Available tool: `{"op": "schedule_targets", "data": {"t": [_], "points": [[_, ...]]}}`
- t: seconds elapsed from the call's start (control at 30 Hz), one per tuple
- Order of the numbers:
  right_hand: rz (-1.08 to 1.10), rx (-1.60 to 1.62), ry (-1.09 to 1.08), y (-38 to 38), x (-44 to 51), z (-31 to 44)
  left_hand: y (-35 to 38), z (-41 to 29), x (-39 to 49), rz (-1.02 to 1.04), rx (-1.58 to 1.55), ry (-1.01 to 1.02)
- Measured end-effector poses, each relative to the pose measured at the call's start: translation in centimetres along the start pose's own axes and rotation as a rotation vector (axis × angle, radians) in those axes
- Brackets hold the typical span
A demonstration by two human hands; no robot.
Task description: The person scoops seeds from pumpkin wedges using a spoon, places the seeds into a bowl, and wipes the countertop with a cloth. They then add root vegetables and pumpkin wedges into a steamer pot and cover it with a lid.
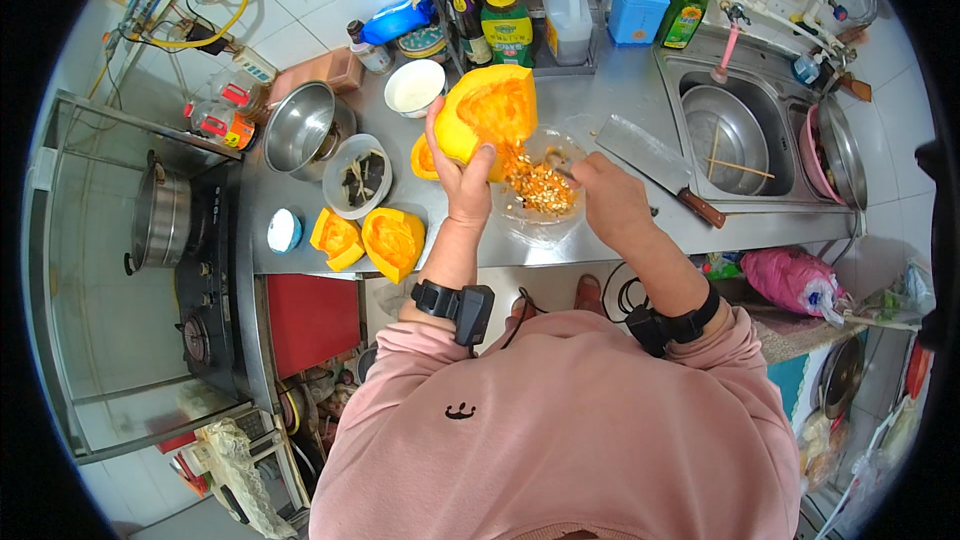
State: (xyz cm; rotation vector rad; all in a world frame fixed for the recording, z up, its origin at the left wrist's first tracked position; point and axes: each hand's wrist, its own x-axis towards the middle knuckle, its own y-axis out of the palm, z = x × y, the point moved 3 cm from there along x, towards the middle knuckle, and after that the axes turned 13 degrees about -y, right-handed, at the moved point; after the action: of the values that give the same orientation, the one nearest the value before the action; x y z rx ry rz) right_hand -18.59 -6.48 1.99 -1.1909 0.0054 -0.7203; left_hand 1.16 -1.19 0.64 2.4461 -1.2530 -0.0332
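My left hand grips a large hollowed piece of pumpkin, its orange inside tilted toward the right. In my right hand is a metal spoon, partly hidden by my fingers. Its head is over a clear bowl that sits just below the pumpkin's right side. Seeds and stringy pulp lie in this bowl. Another cut pumpkin piece shows behind my left hand. Two more, a smaller pumpkin wedge and a larger pumpkin wedge, rest near the counter's front edge.
A cleaver lies right of the bowl, handle toward the front edge. The sink holds a metal basin with chopsticks. Left stand a steel bowl, a plastic tub and a gas stove. Bottles line the back.
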Motion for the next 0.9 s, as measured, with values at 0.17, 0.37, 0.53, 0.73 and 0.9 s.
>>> {"op": "schedule_targets", "data": {"t": [0.17,0.37,0.53,0.73,0.9], "points": [[-0.106,0.408,0.117,-0.4,1.4,0.3,0.7,-0.3,-0.1,-0.006,-0.075,-0.023],[-0.262,0.966,0.213,1.9,3.9,1.4,2.3,-1.3,-0.4,0.037,-0.023,0.053],[-0.296,0.978,0.23,3.1,4.1,0.8,2.9,-1.7,-0.3,0.091,0.117,0.108],[-0.326,0.906,0.191,3.4,4.4,-0.4,3.3,-1.7,-0.4,0.139,0.222,0.099],[-0.237,0.996,0.219,4.1,4.6,-1.4,3.1,-1.0,0.1,0.217,0.286,0.085]]}}
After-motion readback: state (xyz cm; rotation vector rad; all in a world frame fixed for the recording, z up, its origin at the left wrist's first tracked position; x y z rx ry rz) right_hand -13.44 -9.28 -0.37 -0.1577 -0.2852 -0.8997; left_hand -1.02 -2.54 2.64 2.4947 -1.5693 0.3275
